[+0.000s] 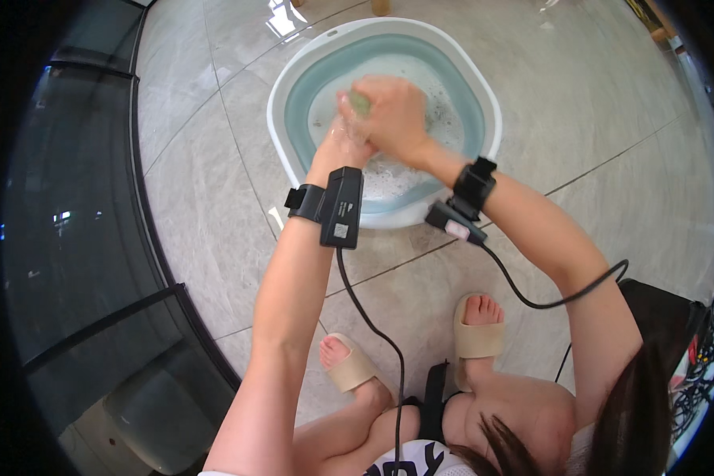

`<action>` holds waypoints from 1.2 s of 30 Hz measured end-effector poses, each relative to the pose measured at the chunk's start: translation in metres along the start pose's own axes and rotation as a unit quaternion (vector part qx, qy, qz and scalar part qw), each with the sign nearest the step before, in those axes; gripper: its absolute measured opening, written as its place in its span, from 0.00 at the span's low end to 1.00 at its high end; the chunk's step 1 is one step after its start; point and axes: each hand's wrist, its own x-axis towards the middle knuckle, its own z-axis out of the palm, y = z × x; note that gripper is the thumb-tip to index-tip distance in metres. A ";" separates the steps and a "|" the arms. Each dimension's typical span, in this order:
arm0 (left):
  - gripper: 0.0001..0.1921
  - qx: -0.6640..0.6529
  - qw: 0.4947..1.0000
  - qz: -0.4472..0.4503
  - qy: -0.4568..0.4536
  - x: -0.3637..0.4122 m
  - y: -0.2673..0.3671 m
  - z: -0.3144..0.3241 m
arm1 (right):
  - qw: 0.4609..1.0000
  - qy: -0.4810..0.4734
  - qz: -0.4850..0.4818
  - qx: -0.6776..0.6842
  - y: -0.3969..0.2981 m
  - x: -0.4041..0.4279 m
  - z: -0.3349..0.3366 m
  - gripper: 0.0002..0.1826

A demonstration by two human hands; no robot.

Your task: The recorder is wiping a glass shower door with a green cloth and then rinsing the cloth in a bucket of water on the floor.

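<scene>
A white washbasin [494, 119] with a blue-green inner wall stands on the floor, holding sudsy water [392, 178]. Over it, my right hand [398, 113] is closed around a small green object [360, 103], perhaps a bar of soap; only part of it shows between the fingers. My left hand [348, 140] is wet and touches the right hand from below and to the left. Its fingers are mostly hidden and slightly blurred, so whether it also grips the green object is unclear. Small dark bits float among the suds.
Black devices are strapped to my left wrist [341, 208] and right wrist [475, 184], with cables trailing back along my arms. My feet in beige slippers [480, 340] rest on grey tiles [214, 190]. Dark glass panels [83, 178] line the left; tangled cables [699, 369] lie at right.
</scene>
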 end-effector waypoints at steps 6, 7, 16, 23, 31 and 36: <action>0.16 -0.025 0.980 -0.129 0.150 0.021 0.001 0.023 | 0.982 0.038 0.185 0.023 0.028 0.006 0.013 0.15; 0.16 -0.013 0.969 -0.168 0.181 0.022 0.001 0.024 | 0.971 0.020 0.235 0.028 0.031 0.006 0.012 0.15; 0.16 0.018 0.999 0.018 0.020 -0.004 0.006 -0.010 | 0.985 0.001 0.144 0.090 -0.023 -0.001 0.009 0.12; 0.17 -0.009 0.982 -0.131 0.137 0.007 0.011 0.030 | 0.990 0.037 0.132 0.016 0.020 -0.002 0.019 0.12; 0.15 -0.004 0.986 -0.082 0.147 0.012 0.012 0.029 | 0.991 0.049 0.094 0.084 0.019 0.003 0.014 0.14; 0.12 0.014 0.981 -0.113 0.158 0.017 0.020 0.002 | 0.939 0.005 0.332 0.088 0.040 -0.001 0.011 0.22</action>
